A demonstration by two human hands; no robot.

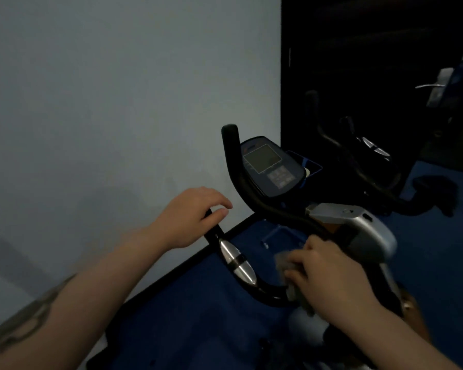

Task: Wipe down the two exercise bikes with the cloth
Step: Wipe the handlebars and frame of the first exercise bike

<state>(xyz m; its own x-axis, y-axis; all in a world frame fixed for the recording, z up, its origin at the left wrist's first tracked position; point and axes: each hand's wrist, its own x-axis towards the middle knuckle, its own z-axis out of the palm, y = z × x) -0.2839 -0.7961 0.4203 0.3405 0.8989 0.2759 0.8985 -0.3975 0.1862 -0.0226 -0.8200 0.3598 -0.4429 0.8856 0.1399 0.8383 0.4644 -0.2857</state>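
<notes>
Wiping the near bike's handlebar — right hand is clutching the cloth, left hand is gripping the bar end — bike 2 probably follows.

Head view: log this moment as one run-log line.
left hand: grips black handlebar end | right hand: holds grey cloth on handlebar | near bike's dark console: untouched | second bike: untouched

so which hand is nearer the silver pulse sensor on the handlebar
Left. The left hand grips the bar just above the silver pulse sensor; the right hand holds the cloth farther along.
</notes>
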